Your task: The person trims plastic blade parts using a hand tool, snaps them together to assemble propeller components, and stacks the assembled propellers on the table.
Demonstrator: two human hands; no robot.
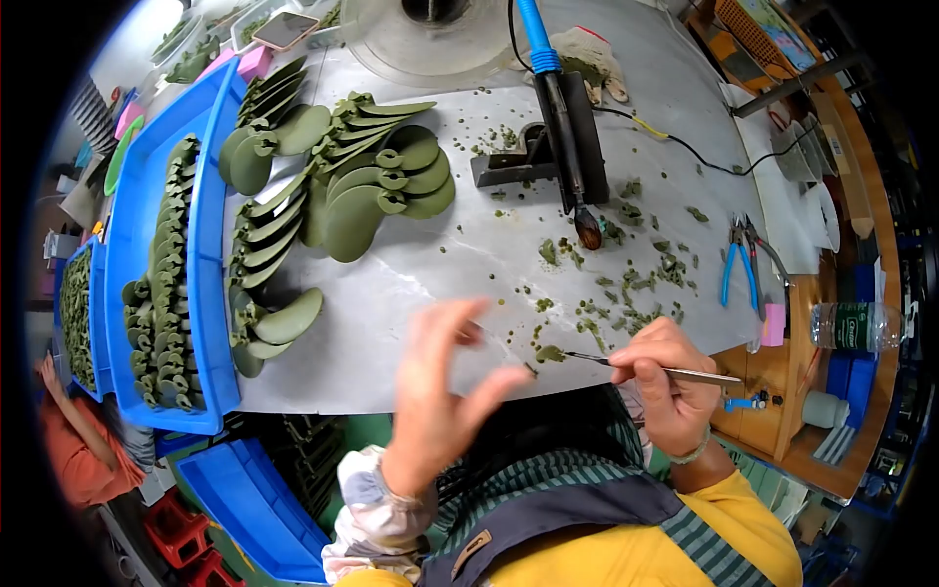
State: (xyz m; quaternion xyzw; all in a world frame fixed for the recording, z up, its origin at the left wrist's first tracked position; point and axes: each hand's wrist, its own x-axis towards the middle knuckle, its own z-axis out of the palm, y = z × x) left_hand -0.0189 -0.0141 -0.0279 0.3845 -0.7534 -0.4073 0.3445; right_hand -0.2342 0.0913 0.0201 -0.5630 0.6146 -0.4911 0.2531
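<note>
1. Looks partway to me: stacked green pieces (171, 284) line the blue tray (210, 264), more curved green pieces (293, 318) sit fanned on the table (391, 293), and loose bits (670, 266) seem left over.
2. Right hand (670, 382) pinches a slim metal tool (709, 376) near the table's front edge — tip pointing left at a small green scrap (550, 353), long axis mostly sideways. Can't tell if they're touching.
3. Left hand (445, 377): blurry, fingers spread wide, nothing visible in it.

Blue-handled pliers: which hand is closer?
Right. The right hand, holding a thin tool, is left of the blue-handled pliers and closer to the person's body. The left hand, fingers spread, is much farther left.
</note>
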